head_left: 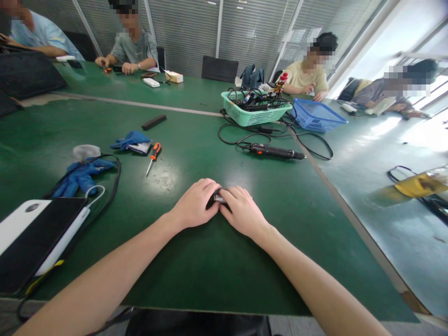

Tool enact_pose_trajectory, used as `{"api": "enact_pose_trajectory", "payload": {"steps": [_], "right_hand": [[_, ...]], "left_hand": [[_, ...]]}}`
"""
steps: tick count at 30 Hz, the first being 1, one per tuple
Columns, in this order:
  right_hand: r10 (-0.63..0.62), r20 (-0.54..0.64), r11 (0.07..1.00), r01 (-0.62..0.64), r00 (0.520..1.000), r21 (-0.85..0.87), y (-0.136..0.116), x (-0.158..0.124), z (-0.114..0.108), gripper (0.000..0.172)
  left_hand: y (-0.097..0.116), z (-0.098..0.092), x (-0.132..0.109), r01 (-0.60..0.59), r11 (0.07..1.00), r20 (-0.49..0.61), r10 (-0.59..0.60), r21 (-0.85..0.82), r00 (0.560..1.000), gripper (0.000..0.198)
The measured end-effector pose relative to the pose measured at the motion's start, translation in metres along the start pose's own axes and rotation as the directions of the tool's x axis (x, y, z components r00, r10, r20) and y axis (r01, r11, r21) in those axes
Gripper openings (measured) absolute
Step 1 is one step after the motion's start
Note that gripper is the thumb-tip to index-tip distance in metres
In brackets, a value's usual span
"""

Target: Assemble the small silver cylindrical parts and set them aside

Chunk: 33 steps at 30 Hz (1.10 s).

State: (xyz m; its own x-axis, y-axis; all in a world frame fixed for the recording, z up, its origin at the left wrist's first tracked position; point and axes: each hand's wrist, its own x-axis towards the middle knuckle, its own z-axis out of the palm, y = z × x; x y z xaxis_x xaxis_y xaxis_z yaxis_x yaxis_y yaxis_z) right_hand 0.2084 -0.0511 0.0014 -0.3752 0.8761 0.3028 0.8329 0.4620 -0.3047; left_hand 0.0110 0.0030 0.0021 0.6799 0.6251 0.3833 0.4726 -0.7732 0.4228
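Observation:
Near the middle of the green table (196, 261), my left hand (196, 204) and my right hand (242, 208) meet around a small black and silver object (219, 198). The fingers of both hands are wrapped over it, so most of it is hidden. Beyond my left hand lies a screwdriver (154, 156) with an orange and black handle. A black electric screwdriver (276, 151) with a cable rests on the table past my right hand.
Blue gloves (75, 179), a cable and a white and black device (38, 238) lie at left. Farther back are a black bar (154, 122), a green basket (250, 116) full of cables, and a blue basket (317, 116). Several people sit around the table.

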Motion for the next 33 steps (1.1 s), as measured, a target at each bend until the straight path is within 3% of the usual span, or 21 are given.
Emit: {"api": "enact_pose_trajectory", "payload": {"steps": [4,7,10,14,20,23,25,28,33], "right_hand": [[-0.051,-0.079,0.986,0.063,0.996,0.156,0.006,-0.001,-0.004,0.04],[0.039,-0.108,0.99,-0.024,0.993,0.139,0.018,-0.002,-0.011,0.046],[0.173,-0.066,0.985,-0.172,0.983,0.028,0.031,-0.004,-0.018,0.035],[0.281,0.039,0.956,-0.276,0.959,-0.099,0.038,-0.006,-0.028,0.022],[0.553,0.106,0.824,-0.522,0.827,-0.222,0.021,-0.002,-0.035,0.043],[0.609,0.129,0.79,-0.582,0.783,-0.195,0.015,0.0,-0.035,0.052],[0.593,0.148,0.805,-0.574,0.792,-0.151,0.016,0.0,-0.036,0.047],[0.506,0.176,0.863,-0.5,0.845,-0.08,0.02,-0.003,-0.037,0.036],[0.16,0.275,0.984,-0.174,0.948,0.027,0.024,-0.008,-0.043,0.043]], "left_hand": [[-0.001,0.001,0.0,0.005,1.0,0.042,-0.005,0.001,0.999,0.033],[-0.002,0.002,0.001,0.007,0.999,0.062,-0.01,0.044,0.998,0.023],[-0.003,0.003,0.001,0.016,0.997,0.048,-0.02,0.08,0.999,0.02],[-0.005,0.004,0.003,0.074,0.993,-0.014,-0.073,0.092,0.997,0.018],[-0.004,0.004,0.003,0.092,0.992,-0.035,-0.089,0.088,0.995,0.027],[-0.004,0.004,0.003,0.067,0.994,-0.021,-0.066,0.091,0.998,0.031],[-0.006,0.006,0.006,0.063,0.993,-0.013,-0.062,0.097,0.998,0.031],[-0.011,0.008,0.011,0.051,0.993,-0.013,-0.05,0.105,0.999,0.029],[-0.017,0.011,0.016,0.042,0.992,-0.03,-0.039,0.116,0.999,0.03]]}}
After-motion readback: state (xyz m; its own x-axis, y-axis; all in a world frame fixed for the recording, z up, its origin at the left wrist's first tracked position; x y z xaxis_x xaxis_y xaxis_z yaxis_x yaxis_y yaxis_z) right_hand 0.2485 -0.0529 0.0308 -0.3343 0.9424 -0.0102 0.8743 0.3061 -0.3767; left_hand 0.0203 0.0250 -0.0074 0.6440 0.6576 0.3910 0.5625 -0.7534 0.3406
